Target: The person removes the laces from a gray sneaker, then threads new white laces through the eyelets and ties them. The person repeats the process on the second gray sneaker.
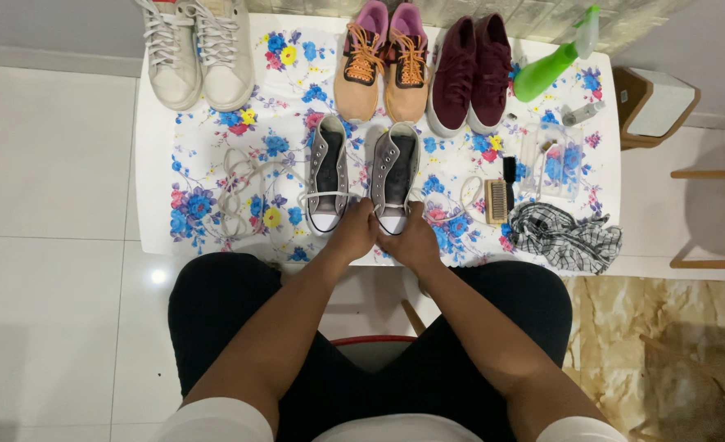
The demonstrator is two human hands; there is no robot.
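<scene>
Two grey canvas sneakers stand side by side near the table's front edge, the left sneaker (pixel 328 172) and the right sneaker (pixel 396 170). My left hand (pixel 354 233) and my right hand (pixel 411 240) meet at the toe of the right sneaker. A white lace (pixel 325 196) runs from my hands across the toe of the left sneaker, and my left hand pinches it. My right hand grips the lace end at the right sneaker's toe. Another loose white lace (pixel 239 184) lies coiled to the left.
The white table with a flowered cloth (pixel 207 147) also bears white sneakers (pixel 198 53), orange sneakers (pixel 383 65), maroon sneakers (pixel 470 74), a green spray bottle (pixel 551 65), a brush (pixel 497 200), a clear box (pixel 555 160) and a checked cloth (pixel 567 237). A wooden stool (pixel 653 102) stands to the right.
</scene>
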